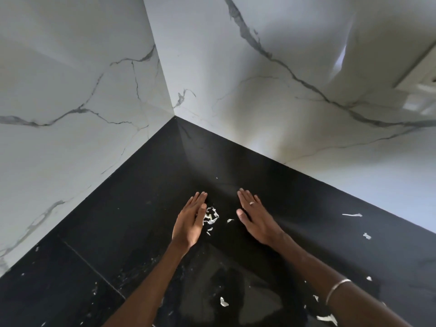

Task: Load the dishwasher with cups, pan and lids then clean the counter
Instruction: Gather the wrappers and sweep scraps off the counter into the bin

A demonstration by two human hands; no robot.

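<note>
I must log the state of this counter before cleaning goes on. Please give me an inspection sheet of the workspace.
Surface: black counter in a corner, smeared near the front edge.
Job's things: small pile of white scraps between the hands; no cups, pan or lids seen.
Clutter: loose white scraps, such as a strip at the right.
Hands: left hand and right hand open, fingers straight, either side of the pile.
Cables: nothing seen.
Surroundings: white marble walls.

Soft daylight comes from the right, leaving a bright patch on the wall (259,142) and a pale sheen across the black counter (146,208). The left wall (59,114) is greyer. The wide lens bends the edges. Focus is fair, softer at the upper right corner.
</note>
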